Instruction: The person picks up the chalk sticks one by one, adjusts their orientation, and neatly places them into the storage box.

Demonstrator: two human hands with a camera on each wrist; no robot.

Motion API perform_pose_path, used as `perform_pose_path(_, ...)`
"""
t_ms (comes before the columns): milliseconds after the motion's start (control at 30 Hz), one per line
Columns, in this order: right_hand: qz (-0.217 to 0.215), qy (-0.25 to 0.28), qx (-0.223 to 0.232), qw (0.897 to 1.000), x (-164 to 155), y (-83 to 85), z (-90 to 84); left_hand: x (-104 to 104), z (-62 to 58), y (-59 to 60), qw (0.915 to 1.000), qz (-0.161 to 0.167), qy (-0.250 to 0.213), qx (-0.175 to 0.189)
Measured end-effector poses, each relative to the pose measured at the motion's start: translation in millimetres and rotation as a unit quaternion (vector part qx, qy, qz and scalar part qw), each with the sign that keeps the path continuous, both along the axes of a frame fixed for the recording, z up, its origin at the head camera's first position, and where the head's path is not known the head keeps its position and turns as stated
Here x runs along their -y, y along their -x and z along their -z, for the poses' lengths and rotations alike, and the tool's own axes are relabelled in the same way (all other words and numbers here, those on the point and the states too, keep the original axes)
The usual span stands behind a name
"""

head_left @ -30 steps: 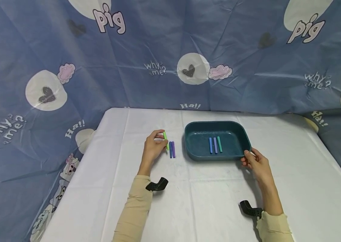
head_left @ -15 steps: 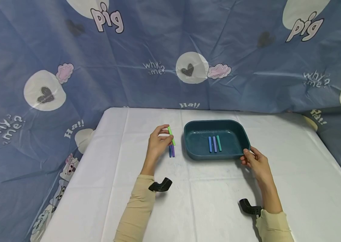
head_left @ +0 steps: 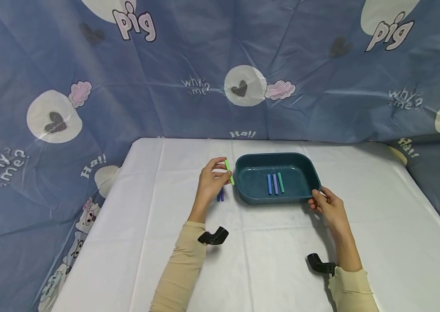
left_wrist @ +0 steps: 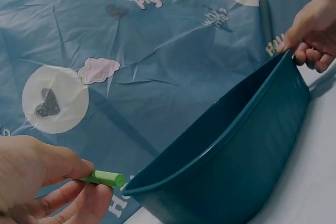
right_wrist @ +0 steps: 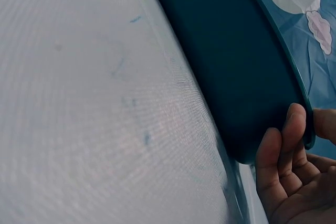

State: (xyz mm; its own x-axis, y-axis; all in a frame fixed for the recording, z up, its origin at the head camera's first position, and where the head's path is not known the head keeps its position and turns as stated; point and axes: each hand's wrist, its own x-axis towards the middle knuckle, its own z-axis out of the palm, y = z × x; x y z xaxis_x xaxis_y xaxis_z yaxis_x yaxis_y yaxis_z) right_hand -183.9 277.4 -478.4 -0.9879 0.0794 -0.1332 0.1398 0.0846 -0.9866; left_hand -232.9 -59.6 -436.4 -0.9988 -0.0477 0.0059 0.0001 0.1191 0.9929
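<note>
My left hand pinches a light green chalk stick between thumb and fingers, raised just left of the teal tray's rim. The left wrist view shows the green chalk stick close to the tray wall. A blue and a purple stick lie on the white table, partly hidden under my left hand. In the tray lie three sticks: blue, purple and green. My right hand grips the tray's near right corner, its fingers curled under the rim.
A blue printed cloth hangs behind and around the table. Black wrist mounts sit on both forearms. White tabletop lies in front of the tray and to its right.
My left hand has lifted the green stick off the table and carried it right and away, up to the tray's left rim. The right hand stays on the tray's corner.
</note>
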Motion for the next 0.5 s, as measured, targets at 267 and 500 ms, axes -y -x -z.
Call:
perform_pose_path(267, 0.002, 0.019, 0.001, 1.000, -1.0, 1.8, 2.5, -11.4, -0.5, 0.7, 0.9996, 0.014, 0.024, -0.004)
perform_pose_path(500, 0.001, 0.017, 0.001, 1.000, -1.0, 1.5, 1.6, -21.0, -2.7, 1.4, 0.9993, 0.020, 0.028, -0.013)
